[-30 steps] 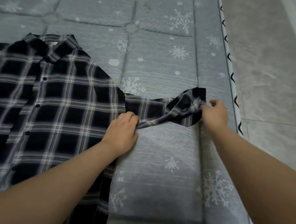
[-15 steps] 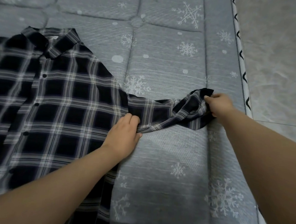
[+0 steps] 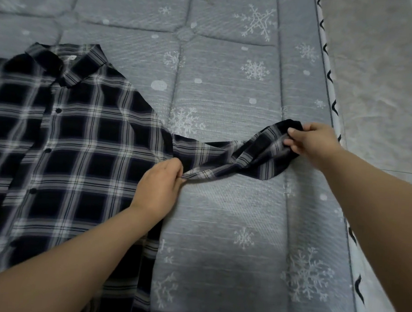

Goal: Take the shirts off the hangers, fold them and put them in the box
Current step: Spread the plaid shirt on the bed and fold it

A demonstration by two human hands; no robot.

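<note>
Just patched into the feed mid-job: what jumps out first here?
A dark plaid shirt lies spread, buttoned side up, across the left of a grey snowflake mattress. Its sleeve stretches rightward, twisted: the left hand pinches it near the armpit, the right hand grips the cuff end by the mattress edge.

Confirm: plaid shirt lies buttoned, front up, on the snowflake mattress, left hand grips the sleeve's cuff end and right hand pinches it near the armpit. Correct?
Hands are swapped. In the head view the right hand grips the cuff end of the sleeve, and the left hand pinches it near the armpit. The rest holds: the plaid shirt lies buttoned, front up, on the snowflake mattress.
</note>
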